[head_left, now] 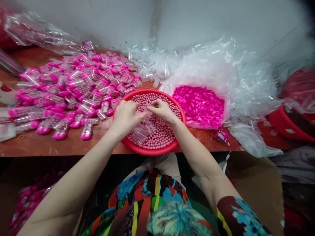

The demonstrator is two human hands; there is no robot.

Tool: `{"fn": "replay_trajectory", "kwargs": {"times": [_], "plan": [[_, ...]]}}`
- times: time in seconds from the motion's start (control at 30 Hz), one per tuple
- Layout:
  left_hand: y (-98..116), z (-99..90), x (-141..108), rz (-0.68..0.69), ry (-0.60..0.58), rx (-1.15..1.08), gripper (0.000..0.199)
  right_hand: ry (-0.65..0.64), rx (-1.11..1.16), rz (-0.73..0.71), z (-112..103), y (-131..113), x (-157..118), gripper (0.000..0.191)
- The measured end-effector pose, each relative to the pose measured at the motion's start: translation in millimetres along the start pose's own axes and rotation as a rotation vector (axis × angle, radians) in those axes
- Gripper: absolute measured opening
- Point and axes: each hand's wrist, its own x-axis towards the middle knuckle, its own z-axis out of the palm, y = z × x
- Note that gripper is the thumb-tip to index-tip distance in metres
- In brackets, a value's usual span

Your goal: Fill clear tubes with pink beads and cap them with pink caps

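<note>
A round red basin [182, 114] full of small pink balls [157, 142] stands at the table's front edge. Over it my left hand [128, 116] is closed, its thumb reaching toward my right fingertips. My right hand [162, 110] is closed too, thumb and fingers pinched together. Whatever lies between the fingertips is too small and blurred to name. Several clear plastic tubes [140, 132] rest on the balls just below my hands. To the left lies a large heap of clear tubes with pink caps [86, 83], many filled with the same balls.
Right of the basin, a clear bag holds bright pink plastic caps [199, 106]. Behind it, large clear plastic bags [211, 67] and loose empty tubes [152, 67] lie along the wall. A red container [286, 123] stands at far right; a small pink packet [222, 135] lies near the edge.
</note>
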Motion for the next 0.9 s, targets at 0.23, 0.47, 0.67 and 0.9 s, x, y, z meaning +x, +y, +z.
{"fn": "replay_trajectory", "kwargs": {"times": [0.23, 0.47, 0.67, 0.9], "plan": [[27.0, 34.6, -9.4, 0.065, -0.069, 0.186, 0.019, 0.342, 0.416, 0.061, -37.6, 4.8, -38.0, 0.041], [26.1, 20.8, 14.3, 0.104, -0.086, 0.344, 0.047, -0.011, -0.010, -0.122, -41.0, -4.2, -89.0, 0.031], [27.6, 33.8, 50.8, 0.292, -0.369, 0.710, 0.040, 0.260, -0.057, -0.264, -59.8, 12.3, -127.8, 0.026], [48.4, 73.8, 51.0, 0.364, -0.468, 0.737, 0.038, 0.635, -0.311, 0.199, -154.4, 101.5, -79.8, 0.037]]}}
